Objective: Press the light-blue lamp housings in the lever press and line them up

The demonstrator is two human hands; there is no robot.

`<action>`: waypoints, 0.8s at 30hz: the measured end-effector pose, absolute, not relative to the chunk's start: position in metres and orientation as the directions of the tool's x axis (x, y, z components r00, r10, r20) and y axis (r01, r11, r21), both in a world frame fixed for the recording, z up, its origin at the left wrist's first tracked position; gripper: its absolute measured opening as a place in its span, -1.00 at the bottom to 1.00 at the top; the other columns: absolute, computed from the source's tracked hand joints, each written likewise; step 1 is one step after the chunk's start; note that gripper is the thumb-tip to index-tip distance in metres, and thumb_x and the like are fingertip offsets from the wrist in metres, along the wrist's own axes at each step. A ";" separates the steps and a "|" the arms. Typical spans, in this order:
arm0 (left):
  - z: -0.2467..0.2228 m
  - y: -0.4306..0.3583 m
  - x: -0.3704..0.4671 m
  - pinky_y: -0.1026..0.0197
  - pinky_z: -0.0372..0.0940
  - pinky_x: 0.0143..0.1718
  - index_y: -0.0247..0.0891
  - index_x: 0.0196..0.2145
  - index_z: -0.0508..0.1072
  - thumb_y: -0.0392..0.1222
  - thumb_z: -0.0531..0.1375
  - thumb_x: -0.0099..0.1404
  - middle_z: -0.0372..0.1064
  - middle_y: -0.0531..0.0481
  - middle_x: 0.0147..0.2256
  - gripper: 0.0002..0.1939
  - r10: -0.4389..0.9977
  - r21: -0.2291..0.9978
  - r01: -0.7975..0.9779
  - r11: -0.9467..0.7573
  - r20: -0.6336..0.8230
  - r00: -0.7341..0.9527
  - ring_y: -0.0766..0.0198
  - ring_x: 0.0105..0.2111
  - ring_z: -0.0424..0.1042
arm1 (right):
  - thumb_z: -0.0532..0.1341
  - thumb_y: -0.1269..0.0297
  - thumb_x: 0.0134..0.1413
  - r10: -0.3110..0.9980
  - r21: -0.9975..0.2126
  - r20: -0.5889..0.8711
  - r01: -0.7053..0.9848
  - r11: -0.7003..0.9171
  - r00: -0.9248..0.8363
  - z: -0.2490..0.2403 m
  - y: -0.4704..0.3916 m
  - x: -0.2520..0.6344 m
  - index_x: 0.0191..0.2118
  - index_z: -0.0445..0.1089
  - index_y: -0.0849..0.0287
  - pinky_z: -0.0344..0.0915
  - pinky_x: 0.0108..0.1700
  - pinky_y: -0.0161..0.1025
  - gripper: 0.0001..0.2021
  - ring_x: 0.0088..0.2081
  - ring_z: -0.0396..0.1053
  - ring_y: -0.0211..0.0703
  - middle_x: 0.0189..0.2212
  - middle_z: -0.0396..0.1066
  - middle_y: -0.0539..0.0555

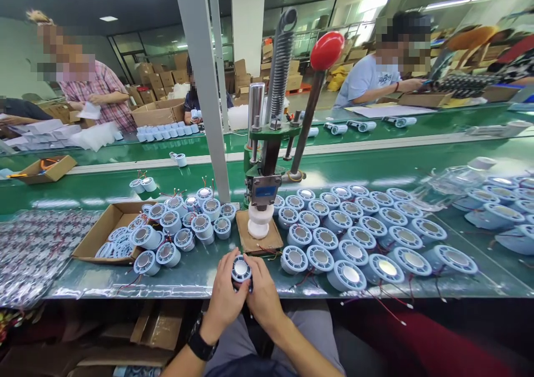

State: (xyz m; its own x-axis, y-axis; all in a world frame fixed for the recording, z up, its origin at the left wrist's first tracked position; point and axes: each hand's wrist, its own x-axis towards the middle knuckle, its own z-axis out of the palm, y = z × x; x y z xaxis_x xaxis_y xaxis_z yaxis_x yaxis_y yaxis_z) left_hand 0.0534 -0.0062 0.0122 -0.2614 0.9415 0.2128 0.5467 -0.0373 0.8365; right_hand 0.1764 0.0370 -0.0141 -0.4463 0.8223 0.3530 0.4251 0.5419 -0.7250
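Both my hands wrap around one round light-blue housing (241,270) with a silver disc in its top, just above the bench's front edge. My left hand (226,288) grips its left side, and a black watch sits on that wrist. My right hand (263,291) closes round the other side. Beyond my fingers stands a hand press with a white plastic pressing head (259,221) over a brown base board (250,238). Its lever ends in a red knob (327,50). The underside of the held housing is hidden by my fingers.
Many similar housings (350,252) with thin wires stand in rows right of the press. More housings (170,219) cluster at left beside a cardboard box (89,241) of blue rings. Wrapped parts (37,254) lie far left. Several people work across the green conveyor (200,168).
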 end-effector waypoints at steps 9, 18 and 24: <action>0.058 0.034 0.031 0.01 0.36 0.01 -0.27 0.02 0.43 -0.18 0.29 0.06 0.53 -0.10 -0.10 -0.48 0.956 0.851 0.525 0.008 0.148 -0.254 0.07 -0.12 0.50 | 0.20 0.38 0.19 0.448 -0.209 0.827 0.552 0.807 -0.341 0.272 0.153 0.241 0.18 0.25 0.24 0.18 0.27 0.14 -0.56 0.23 0.17 0.06 0.15 0.23 0.21; 0.072 0.127 0.053 0.01 0.35 0.01 -0.36 -0.05 0.46 -0.26 0.37 0.00 0.53 -0.16 -0.09 -0.49 0.977 0.955 0.237 -0.177 0.200 -0.079 0.06 -0.12 0.49 | -0.20 0.30 0.43 0.629 -0.491 0.764 0.502 0.712 -0.146 0.344 0.251 0.197 -0.20 0.31 0.48 0.33 -0.10 -0.44 -0.58 -0.35 0.46 -0.47 -0.30 0.44 0.05; 0.052 0.130 0.053 -0.01 0.31 0.07 -0.36 0.00 0.43 -0.25 0.38 0.05 0.49 -0.20 -0.03 -0.47 0.978 0.966 0.163 -0.199 0.208 -0.036 0.03 -0.05 0.47 | -0.02 0.37 0.34 0.614 -0.557 0.789 0.388 0.734 -0.028 0.350 0.223 0.212 -0.25 0.40 0.35 0.40 -0.30 -0.35 -0.72 -0.44 0.45 -0.35 -0.39 0.42 0.02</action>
State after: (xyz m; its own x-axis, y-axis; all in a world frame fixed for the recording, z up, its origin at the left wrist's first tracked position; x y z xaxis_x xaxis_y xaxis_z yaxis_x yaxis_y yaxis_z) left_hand 0.0533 0.1299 0.0523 -0.0357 0.9776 0.2075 0.1625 -0.1992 0.9664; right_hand 0.2120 0.2228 0.3500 -0.0279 0.6136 0.7891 0.3880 0.7341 -0.5572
